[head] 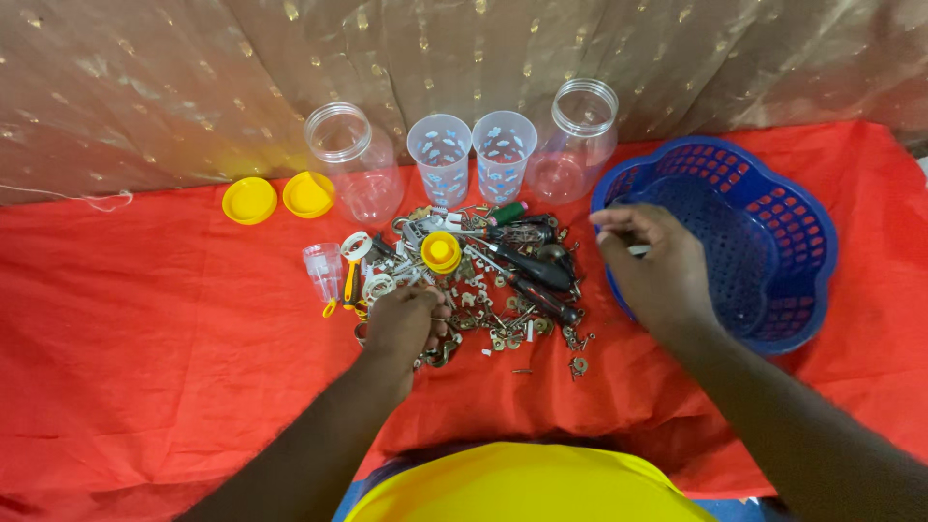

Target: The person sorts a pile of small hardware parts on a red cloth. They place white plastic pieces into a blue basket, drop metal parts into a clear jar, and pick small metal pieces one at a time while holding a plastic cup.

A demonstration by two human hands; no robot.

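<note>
A heap of small metal hardware [493, 309], with washers, hooks, screws and black-handled screwdrivers [536, 271], lies on the red cloth [145, 338]. My left hand [404, 324] rests on the near left side of the heap, fingers curled down into the pieces; what it grips is hidden. My right hand [652, 266] hovers at the left rim of a blue plastic basket [764, 242], fingers pinched around a small pale piece that I cannot make out clearly.
Behind the heap stand two clear jars [353, 155] [580, 135] and two patterned plastic cups [440, 155] [503, 150]. Two yellow lids [249, 200] [307, 193] lie at the left. A small clear cup [324, 269] and a yellow cap [441, 251] sit by the heap. A beige curtain hangs behind.
</note>
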